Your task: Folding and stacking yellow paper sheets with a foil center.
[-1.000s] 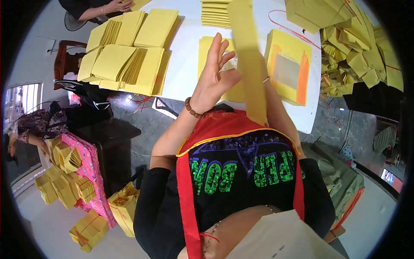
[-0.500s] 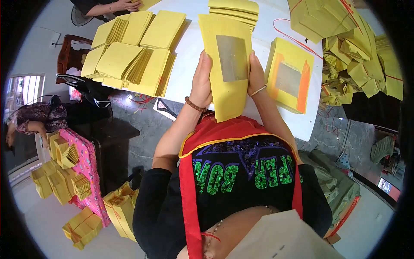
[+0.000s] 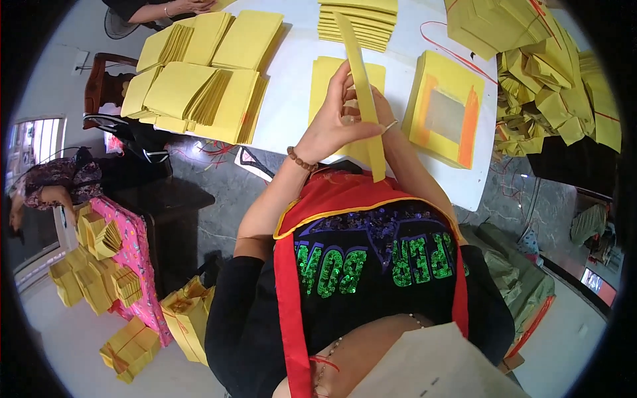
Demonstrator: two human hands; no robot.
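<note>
Left hand [image 3: 330,124]: clasped on the yellow paper sheet [image 3: 363,93], fingers spread along its left face; a brown bead bracelet [image 3: 302,160] is worn at the wrist.
Right hand [image 3: 379,113]: mostly hidden behind the sheet; its fingers are seen pressed to the sheet's right face, and a thin metal bangle [image 3: 390,125] is worn at the wrist.
Yellow paper sheet: thin, matte and flat, seen nearly edge-on as a long narrow strip, held upright between both hands above the near edge of the white table [image 3: 292,86].
Fanned stacks [image 3: 199,93]: rectangular yellow sheets, laid overlapping at the table's left end, their edges showing as fine layers.
Flat pile [image 3: 325,73]: plain yellow sheets lying on the table directly behind the hands.
Neat stack [image 3: 361,23]: squared yellow sheets at the table's far side.
Foil-faced stack [image 3: 446,109]: yellow squares with a dull silver centre and orange side bands, lying on the table just right of the hands.
Folded heap [image 3: 551,86]: creased, angular yellow paper pieces piled loosely at the table's right end, with thin red string [image 3: 464,53] trailing beside them.
</note>
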